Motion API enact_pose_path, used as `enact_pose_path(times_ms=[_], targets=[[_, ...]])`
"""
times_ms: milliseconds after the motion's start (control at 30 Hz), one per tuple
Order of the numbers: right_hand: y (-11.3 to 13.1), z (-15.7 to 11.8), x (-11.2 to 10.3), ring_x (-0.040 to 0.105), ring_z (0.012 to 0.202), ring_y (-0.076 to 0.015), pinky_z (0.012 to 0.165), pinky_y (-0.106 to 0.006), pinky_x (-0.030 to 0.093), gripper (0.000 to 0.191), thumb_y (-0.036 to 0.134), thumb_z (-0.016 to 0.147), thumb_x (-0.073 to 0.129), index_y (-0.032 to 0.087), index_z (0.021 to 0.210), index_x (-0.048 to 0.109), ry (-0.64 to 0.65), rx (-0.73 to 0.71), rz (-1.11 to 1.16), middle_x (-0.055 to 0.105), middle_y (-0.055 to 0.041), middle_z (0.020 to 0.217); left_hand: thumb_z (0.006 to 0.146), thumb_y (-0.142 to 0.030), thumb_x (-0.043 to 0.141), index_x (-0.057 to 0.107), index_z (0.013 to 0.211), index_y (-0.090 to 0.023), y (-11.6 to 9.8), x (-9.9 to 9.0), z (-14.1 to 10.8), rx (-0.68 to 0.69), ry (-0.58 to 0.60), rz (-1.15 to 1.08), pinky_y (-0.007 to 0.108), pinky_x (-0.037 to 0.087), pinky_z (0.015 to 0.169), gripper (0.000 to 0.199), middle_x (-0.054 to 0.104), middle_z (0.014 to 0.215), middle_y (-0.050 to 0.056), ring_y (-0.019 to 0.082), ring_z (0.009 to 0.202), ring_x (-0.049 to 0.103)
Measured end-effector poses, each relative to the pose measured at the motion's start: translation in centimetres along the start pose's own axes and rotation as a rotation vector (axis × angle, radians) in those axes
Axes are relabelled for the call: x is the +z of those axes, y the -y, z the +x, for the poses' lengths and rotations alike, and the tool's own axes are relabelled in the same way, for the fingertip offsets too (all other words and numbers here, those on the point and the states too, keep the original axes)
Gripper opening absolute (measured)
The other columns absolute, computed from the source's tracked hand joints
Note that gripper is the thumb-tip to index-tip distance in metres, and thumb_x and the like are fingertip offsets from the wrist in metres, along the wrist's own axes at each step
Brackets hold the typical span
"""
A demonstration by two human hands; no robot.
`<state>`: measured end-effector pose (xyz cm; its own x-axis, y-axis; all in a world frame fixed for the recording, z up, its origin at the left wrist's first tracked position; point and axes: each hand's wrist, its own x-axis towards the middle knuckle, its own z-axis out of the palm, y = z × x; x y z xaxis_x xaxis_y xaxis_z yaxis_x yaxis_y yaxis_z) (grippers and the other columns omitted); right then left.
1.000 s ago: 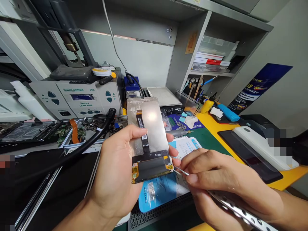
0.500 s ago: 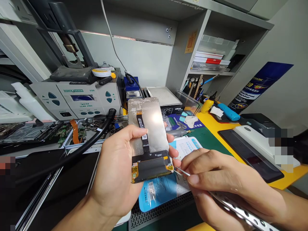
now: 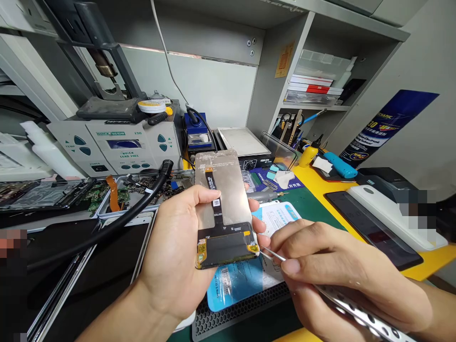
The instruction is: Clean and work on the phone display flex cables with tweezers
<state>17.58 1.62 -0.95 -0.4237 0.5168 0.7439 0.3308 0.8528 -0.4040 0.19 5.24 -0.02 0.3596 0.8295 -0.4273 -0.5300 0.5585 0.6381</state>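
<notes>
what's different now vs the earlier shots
The screen panel's far end has dipped slightly, and the view shifted a little. Nothing was grasped or released: the left hand still holds the panel, the right hand the tweezers.

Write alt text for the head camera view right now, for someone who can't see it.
A left hand holds a phone screen panel, silvery back towards the camera, while the right hand holds a slim metal tool, its tip near the panel's lower right corner. Behind them are a grey QUICK station at picture left and a yellow bottle at picture right.
</notes>
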Motion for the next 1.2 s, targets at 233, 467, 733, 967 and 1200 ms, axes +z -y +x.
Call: enact_pose_path(times_ms=[233, 467, 733, 967, 1200], targets=[[0.0, -0.2, 0.2, 0.073, 0.061, -0.0183, 0.065, -0.028, 0.065, 0.044, -0.011, 0.063, 0.059, 0.020, 0.094, 0.066, -0.008, 0.007, 0.015, 0.068, -0.0021, 0.067, 0.086, -0.025, 0.041, 0.075, 0.072, -0.004, 0.0, 0.0, 0.0, 0.021, 0.003, 0.011, 0.038, 0.059, 0.058, 0.042, 0.073, 0.068, 0.021, 0.028, 0.056, 0.070], [0.3, -0.7, 0.5, 0.072, 0.060, -0.0184, 0.064, -0.029, 0.065, 0.045, -0.011, 0.063, 0.058, 0.022, 0.092, 0.068, -0.063, 0.071, 0.002, 0.068, -0.0022, 0.068, 0.086, -0.025, 0.042, 0.074, 0.069, -0.006, 0.0, 0.1, -0.2, 0.003, -0.016, 0.000, 0.035, 0.058, 0.056, 0.041, 0.073, 0.064, 0.019, 0.027, 0.054, 0.070], [0.1, -1.4, 0.2, 0.071, 0.067, -0.0197, 0.069, -0.035, 0.064, 0.042, -0.010, 0.065, 0.059, 0.021, 0.093, 0.067, -0.038, 0.088, 0.044, 0.068, -0.0035, 0.070, 0.088, -0.029, 0.041, 0.075, 0.071, -0.004, -0.1, -0.2, -0.2, -0.006, 0.054, 0.023, 0.038, 0.058, 0.061, 0.046, 0.074, 0.067, 0.020, 0.029, 0.062, 0.072], [-0.2, -1.0, 0.1, 0.072, 0.065, -0.0202, 0.064, -0.034, 0.064, 0.042, -0.012, 0.063, 0.056, 0.015, 0.093, 0.066, 0.007, 0.031, 0.039, 0.068, -0.0061, 0.069, 0.087, -0.029, 0.041, 0.077, 0.072, -0.007, -0.1, -0.4, -0.2, 0.015, 0.089, 0.019, 0.034, 0.057, 0.060, 0.045, 0.073, 0.061, 0.016, 0.027, 0.062, 0.071], [0.2, -0.6, 0.0, 0.071, 0.061, -0.0197, 0.058, -0.031, 0.063, 0.043, -0.013, 0.062, 0.055, 0.016, 0.092, 0.066, -0.006, 0.026, 0.002, 0.069, -0.0064, 0.068, 0.083, -0.026, 0.048, 0.077, 0.068, -0.011, 0.1, -0.3, -0.6, 0.094, 0.103, 0.006, 0.033, 0.058, 0.061, 0.037, 0.074, 0.065, 0.014, 0.026, 0.062, 0.072]])
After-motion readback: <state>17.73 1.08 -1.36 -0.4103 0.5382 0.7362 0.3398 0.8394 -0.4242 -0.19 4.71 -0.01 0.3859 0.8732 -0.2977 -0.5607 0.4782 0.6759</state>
